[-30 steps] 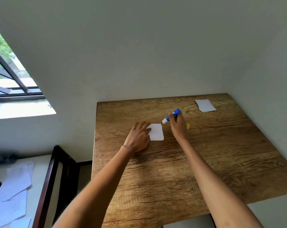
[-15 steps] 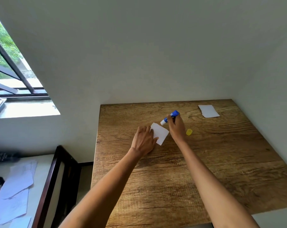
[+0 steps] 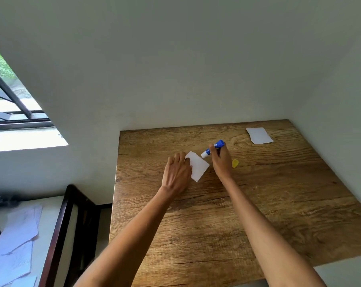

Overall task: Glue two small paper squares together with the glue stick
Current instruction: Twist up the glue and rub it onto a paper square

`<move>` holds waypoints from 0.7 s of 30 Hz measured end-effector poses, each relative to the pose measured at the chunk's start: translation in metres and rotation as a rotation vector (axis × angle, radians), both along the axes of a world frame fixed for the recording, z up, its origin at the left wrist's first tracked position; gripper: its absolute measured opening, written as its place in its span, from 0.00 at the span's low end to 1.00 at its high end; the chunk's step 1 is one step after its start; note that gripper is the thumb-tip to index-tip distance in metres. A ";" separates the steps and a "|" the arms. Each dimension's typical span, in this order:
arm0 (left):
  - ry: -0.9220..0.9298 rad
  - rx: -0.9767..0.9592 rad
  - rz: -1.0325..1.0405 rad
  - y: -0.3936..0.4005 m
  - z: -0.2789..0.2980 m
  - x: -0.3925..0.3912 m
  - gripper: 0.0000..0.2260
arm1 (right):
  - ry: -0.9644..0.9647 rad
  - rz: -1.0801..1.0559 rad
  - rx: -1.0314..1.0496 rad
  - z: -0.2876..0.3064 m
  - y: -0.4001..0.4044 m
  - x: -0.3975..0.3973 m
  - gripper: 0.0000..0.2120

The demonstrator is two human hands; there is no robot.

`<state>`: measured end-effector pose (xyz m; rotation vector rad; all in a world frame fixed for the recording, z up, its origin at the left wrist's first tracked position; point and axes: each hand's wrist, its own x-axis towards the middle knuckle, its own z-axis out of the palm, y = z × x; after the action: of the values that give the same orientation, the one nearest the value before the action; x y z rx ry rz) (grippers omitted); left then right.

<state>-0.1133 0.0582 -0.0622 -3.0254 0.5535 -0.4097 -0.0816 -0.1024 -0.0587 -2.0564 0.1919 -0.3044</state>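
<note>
Left hand (image 3: 178, 172) flat, fingers pinning paper square (image 3: 197, 165) on surface (image 3: 258, 204); right hand (image 3: 221, 160) grips glue stick (image 3: 212, 149); we advise light strokes outward to edges.

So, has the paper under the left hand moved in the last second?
Yes. The paper has turned clockwise against the table edges; it now sits diagonally.

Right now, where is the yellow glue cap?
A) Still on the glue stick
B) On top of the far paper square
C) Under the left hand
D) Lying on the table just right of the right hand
D: the yellow cap lies on the wooden table beside the right hand, which grips the uncapped glue stick.
</note>
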 end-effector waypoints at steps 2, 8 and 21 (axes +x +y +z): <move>0.017 0.015 0.012 0.002 -0.002 0.001 0.07 | 0.006 -0.005 0.012 -0.002 -0.001 0.002 0.09; 0.152 -0.011 -0.129 0.001 0.002 0.008 0.13 | 0.020 -0.014 0.010 -0.002 -0.001 0.005 0.09; 0.232 0.000 -0.075 0.014 0.000 0.017 0.20 | 0.036 -0.008 -0.051 0.003 0.004 0.012 0.11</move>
<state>-0.0961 0.0718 -0.0625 -3.0794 0.6797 -0.0591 -0.0693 -0.0981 -0.0561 -2.1134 0.2156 -0.2801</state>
